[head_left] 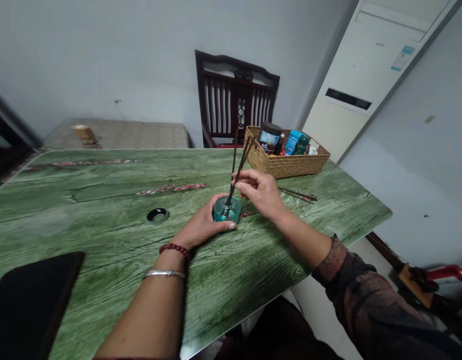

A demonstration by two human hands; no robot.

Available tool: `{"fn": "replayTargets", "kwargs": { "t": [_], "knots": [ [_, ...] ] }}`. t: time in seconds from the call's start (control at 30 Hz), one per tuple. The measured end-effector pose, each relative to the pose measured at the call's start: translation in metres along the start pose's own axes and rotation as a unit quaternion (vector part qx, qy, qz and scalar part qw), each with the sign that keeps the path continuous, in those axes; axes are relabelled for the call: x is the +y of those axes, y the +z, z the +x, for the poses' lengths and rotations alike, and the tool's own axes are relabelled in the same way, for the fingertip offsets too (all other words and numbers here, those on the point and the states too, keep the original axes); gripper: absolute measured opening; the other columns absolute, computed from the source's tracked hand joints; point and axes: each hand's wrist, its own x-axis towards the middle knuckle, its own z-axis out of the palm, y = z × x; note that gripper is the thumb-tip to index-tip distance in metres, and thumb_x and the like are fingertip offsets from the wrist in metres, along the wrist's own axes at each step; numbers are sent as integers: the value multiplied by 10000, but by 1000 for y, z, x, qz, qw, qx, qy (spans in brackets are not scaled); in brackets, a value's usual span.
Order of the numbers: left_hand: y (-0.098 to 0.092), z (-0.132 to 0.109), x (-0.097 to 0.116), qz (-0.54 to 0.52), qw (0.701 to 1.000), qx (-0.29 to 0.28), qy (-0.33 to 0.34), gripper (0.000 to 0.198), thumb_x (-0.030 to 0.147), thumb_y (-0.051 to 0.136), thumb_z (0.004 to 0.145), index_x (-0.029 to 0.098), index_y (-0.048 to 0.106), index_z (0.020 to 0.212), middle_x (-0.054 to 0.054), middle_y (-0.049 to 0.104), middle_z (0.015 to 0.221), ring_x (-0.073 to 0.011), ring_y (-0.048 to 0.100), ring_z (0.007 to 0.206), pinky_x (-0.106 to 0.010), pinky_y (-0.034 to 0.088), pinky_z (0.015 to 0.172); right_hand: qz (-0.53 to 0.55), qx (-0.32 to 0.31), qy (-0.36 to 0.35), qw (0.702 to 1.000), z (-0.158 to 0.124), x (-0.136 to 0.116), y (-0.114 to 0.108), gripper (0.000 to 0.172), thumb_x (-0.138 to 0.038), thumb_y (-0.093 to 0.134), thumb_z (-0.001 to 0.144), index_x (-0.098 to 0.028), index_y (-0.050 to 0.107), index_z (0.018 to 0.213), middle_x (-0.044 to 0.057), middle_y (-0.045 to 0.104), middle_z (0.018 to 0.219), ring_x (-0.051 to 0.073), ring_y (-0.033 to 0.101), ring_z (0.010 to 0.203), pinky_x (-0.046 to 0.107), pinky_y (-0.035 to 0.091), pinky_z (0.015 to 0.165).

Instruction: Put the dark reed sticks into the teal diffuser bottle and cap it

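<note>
My left hand (pixel 200 225) is wrapped around a small teal glass diffuser bottle (pixel 233 211) that stands on the green wood-patterned table (pixel 121 240). Several thin dark reed sticks (pixel 241 162) rise out of the bottle's neck, leaning slightly to the right. At the sticks, just above the neck, my right hand (pixel 263 192) has its thumb and fingers closed in a pinch on a reed stick. More loose reed sticks (pixel 298 194) lie on the table right of that hand, partly hidden behind it. A black ring-shaped cap (pixel 157 215) lies left of the bottle.
A woven basket (pixel 298 165) with jars and bottles stands at the table's back right. A dark flat object (pixel 35 300) sits at the front left. Behind the table are a dark wooden chair (pixel 238 95) and a lower surface bearing a small tan container (pixel 84 134).
</note>
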Motion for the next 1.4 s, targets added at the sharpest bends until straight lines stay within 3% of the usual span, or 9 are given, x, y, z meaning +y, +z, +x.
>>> {"fn": "replayTargets", "kwargs": {
  "t": [0.1, 0.2, 0.3, 0.4, 0.67, 0.87, 1.13, 1.27, 1.4],
  "knots": [
    [0, 0, -4, 3, 1000, 1, -4, 840, 460, 826, 642, 254, 476, 1377, -93, 616, 1338, -314, 591, 1212, -480, 452, 1060, -111, 27, -25, 993, -14, 6, -19, 213, -319, 653, 853, -231, 722, 1034, 19, 759, 947, 157, 693, 773, 299, 553, 749],
    [0, 0, -4, 17, 1000, -5, -19, 857, 483, 818, 654, 238, 458, 1392, -104, 624, 1322, -311, 604, 1194, -468, 464, 1042, -220, 79, -28, 972, -25, 27, -61, 199, -294, 612, 873, -209, 744, 996, 26, 765, 926, 164, 686, 777, 284, 526, 768],
    [-2, 0, 0, 27, 999, -9, -30, 874, 498, 811, 656, 226, 446, 1401, -109, 643, 1279, -312, 626, 1157, -475, 473, 1028, -335, 116, 19, 935, -30, 62, -107, 226, -234, 553, 881, -185, 751, 979, 48, 765, 939, 194, 688, 842, 304, 510, 830],
    [-3, -1, 6, 27, 999, -5, -38, 849, 486, 814, 637, 230, 479, 1374, -95, 672, 1222, -310, 651, 1109, -475, 495, 1001, -456, 73, 97, 882, -34, 92, -134, 267, -168, 522, 894, -175, 755, 1023, 82, 753, 1031, 213, 673, 956, 309, 477, 899],
    [-4, 0, 5, 37, 998, -4, -44, 844, 497, 815, 636, 228, 476, 1360, -114, 663, 1244, -326, 645, 1124, -506, 487, 1017, -623, -44, 158, 765, -37, 116, -139, 331, -205, 497, 964, -183, 688, 1233, 140, 675, 1167, 236, 581, 1097, 308, 409, 942],
    [-5, 0, 5, 39, 998, -12, -45, 844, 510, 805, 652, 229, 459, 1368, -116, 652, 1264, -323, 638, 1133, -500, 484, 1023, -644, -74, 159, 745, -35, 118, -141, 269, -201, 486, 965, -156, 722, 1087, 144, 700, 1083, 246, 607, 1059, 310, 425, 893],
    [-4, -1, 9, 35, 998, -14, -52, 875, 530, 799, 648, 204, 445, 1378, -133, 636, 1296, -330, 619, 1173, -516, 457, 1058, -598, -54, 123, 790, -45, 101, -135, 185, -212, 533, 915, -180, 706, 972, 110, 708, 1001, 230, 641, 931, 293, 438, 771],
    [-4, -2, 11, 28, 998, -9, -48, 854, 507, 803, 645, 213, 460, 1369, -118, 658, 1269, -319, 631, 1161, -501, 467, 1049, -461, 73, 41, 884, -32, 71, -135, 109, -221, 560, 870, -189, 661, 896, 49, 686, 866, 178, 621, 798, 279, 450, 746],
    [-3, -2, 9, 17, 999, -12, -49, 852, 494, 801, 653, 210, 458, 1379, -115, 662, 1261, -312, 636, 1154, -493, 473, 1042, -128, 150, 11, 980, -15, 23, -117, 174, -374, 631, 848, -212, 571, 829, -23, 637, 697, 126, 576, 586, 251, 473, 594]
  ]
}}
